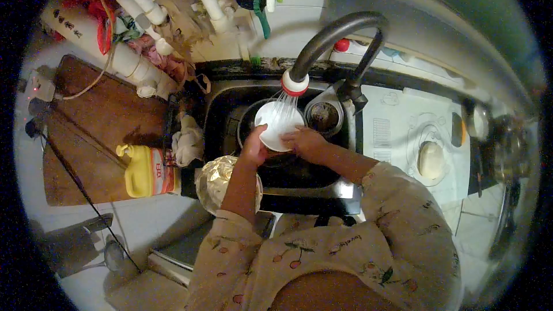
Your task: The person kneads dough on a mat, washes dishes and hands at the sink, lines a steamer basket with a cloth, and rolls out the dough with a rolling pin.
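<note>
Water from the faucet (295,83) sprays down onto a white bowl (276,121) over the dark sink (224,103). My left hand (254,145) grips the bowl by its left edge, thumb on the near side. On the right edge, my right hand (305,143) has its fingers closed over the rim and reaching onto the white surface. Beneath the bowl, a round pan-like vessel (245,121) shows only in part. The drain strainer (324,116) lies just right of the bowl.
A foil-covered round dish (216,181) stands at the sink's near left corner. Further left are a grey cloth (187,141) and a yellow detergent jug (141,170) beside a brown board (103,132). On the right counter, a pale round item (431,160) sits on a printed sheet (391,121).
</note>
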Demonstrator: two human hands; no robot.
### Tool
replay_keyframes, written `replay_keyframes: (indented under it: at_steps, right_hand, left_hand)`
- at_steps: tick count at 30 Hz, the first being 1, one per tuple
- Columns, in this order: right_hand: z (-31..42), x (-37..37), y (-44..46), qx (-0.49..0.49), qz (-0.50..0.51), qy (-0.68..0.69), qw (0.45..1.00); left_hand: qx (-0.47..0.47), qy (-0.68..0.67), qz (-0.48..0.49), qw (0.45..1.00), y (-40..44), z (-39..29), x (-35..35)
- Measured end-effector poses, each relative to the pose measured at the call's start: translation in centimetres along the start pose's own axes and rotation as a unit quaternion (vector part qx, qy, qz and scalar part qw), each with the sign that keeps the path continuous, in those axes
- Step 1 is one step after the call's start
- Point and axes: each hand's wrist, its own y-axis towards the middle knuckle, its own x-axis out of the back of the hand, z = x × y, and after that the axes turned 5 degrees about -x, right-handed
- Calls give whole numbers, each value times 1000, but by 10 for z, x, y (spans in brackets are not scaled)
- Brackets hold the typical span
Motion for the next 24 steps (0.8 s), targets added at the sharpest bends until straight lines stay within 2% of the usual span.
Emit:
replay_keyframes:
  at_steps: [1,2,3,4,6,8,9,12,13,15,16,17,19,20,21,22,23,24]
  right_hand:
    - [4,6,5,-76,120,-28,990]
    - [17,8,16,-150,134,11,980]
    - [44,18,33,-224,148,52,962]
    - [60,22,42,-296,160,91,937]
    - [43,5,24,-181,87,67,977]
    - [13,-1,1,-43,21,7,999]
    - [15,-5,3,-91,73,-1,993]
    - [54,-4,27,-273,44,144,950]
    - [53,1,22,-184,-32,169,968]
    - [25,-7,3,-72,-46,54,995]
    - [17,-6,0,-14,-54,-6,998]
    - [23,-12,2,-103,38,6,994]
    - [51,1,20,-162,0,93,982]
    - [57,7,27,-189,-18,136,972]
    - [49,15,17,-124,-22,86,988]
    - [46,13,15,-136,27,45,989]
    - [41,9,13,-148,75,2,986]
    - [38,6,13,-159,120,-40,979]
  left_hand:
    - [-66,-37,3,997,0,7,0]
    - [-131,-73,5,989,-1,19,-5]
    - [-206,-64,-94,972,9,40,-13]
    - [-201,-74,-79,974,8,40,-10]
    - [-189,-93,-50,976,6,42,-3]
    - [-44,-64,33,996,-3,15,18]
    - [-82,-73,-8,994,-7,19,8]
    - [-239,-91,-155,954,17,56,-15]
    - [-189,-85,-115,972,14,47,-3]
    - [-86,-58,-30,994,5,27,19]
    - [-53,-69,9,996,-8,13,9]
    - [-186,-20,-66,980,-5,27,-3]
    - [-297,-17,-186,936,27,62,-3]
    - [-226,-46,-94,968,30,57,10]
    - [-150,-74,-4,986,3,29,7]
    - [-72,-102,88,988,-14,13,4]
    - [-98,-74,7,992,-15,14,0]
    - [-164,-74,-47,982,1,33,3]
